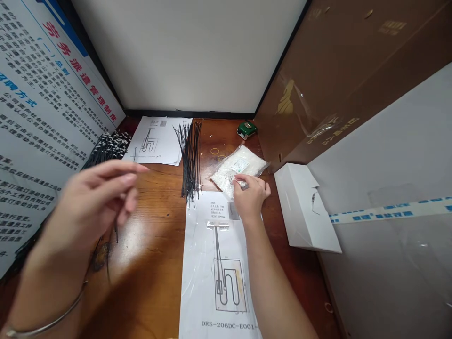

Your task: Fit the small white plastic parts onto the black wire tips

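Note:
My left hand [102, 197], smeared by motion, is raised over the left of the table with thumb and index finger pinched. Thin black wires [117, 230] hang from it. My right hand [250, 195] reaches to a clear plastic bag [243, 160] full of small white pieces. Its fingertips are closed at an opening in the bag; what lies between them is too small to make out. Under my right forearm lies a printed drawing sheet [197, 273], with a small white connector [217, 226] taped on it. A bundle of black wires [191, 160] rests just beyond the sheet.
At the back left are more papers [162, 141] and a pile of black wires with white ends [109, 146]. A green tape measure [246, 129] and rubber bands [215, 151] lie at the back. A white box [300, 212] stands right, beside a brown carton [318, 84].

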`<act>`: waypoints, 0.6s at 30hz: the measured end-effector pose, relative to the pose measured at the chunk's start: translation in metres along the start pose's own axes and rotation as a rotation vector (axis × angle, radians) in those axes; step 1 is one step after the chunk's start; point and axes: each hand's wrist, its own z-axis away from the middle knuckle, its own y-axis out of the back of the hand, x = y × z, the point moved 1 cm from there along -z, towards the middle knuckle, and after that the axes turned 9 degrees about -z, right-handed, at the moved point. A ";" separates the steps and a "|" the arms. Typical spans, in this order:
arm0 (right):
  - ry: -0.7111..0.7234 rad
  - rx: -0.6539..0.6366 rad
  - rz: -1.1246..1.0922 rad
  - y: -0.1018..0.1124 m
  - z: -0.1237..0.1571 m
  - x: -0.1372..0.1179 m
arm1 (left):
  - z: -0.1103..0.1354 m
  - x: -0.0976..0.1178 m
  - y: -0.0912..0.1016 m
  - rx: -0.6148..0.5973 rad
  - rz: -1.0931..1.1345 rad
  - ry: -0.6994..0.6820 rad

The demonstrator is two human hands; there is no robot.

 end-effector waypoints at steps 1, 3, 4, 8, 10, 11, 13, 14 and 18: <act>0.003 0.003 0.000 0.000 0.000 0.000 | -0.006 -0.005 -0.013 -0.087 0.029 0.041; 0.007 0.013 -0.003 -0.001 0.000 0.001 | -0.016 -0.017 -0.035 -0.177 0.014 0.071; 0.009 0.019 -0.005 -0.001 0.000 0.002 | -0.019 -0.021 -0.042 -0.187 0.002 0.077; 0.039 0.050 -0.009 -0.003 0.000 0.004 | -0.029 -0.030 -0.051 -0.239 -0.005 0.104; 0.062 0.075 -0.009 -0.002 -0.001 0.002 | -0.032 -0.033 -0.057 -0.333 0.009 0.146; 0.072 0.098 -0.017 -0.001 -0.001 0.001 | -0.032 -0.036 -0.062 -0.378 0.016 0.173; 0.101 0.148 -0.075 0.000 0.000 -0.004 | -0.031 -0.043 -0.077 -0.405 0.054 0.210; 0.114 0.155 -0.135 0.000 0.002 -0.007 | -0.030 -0.048 -0.085 -0.393 0.088 0.219; 0.036 -0.039 -0.553 -0.006 0.013 -0.023 | -0.026 -0.066 -0.117 -0.322 0.230 0.227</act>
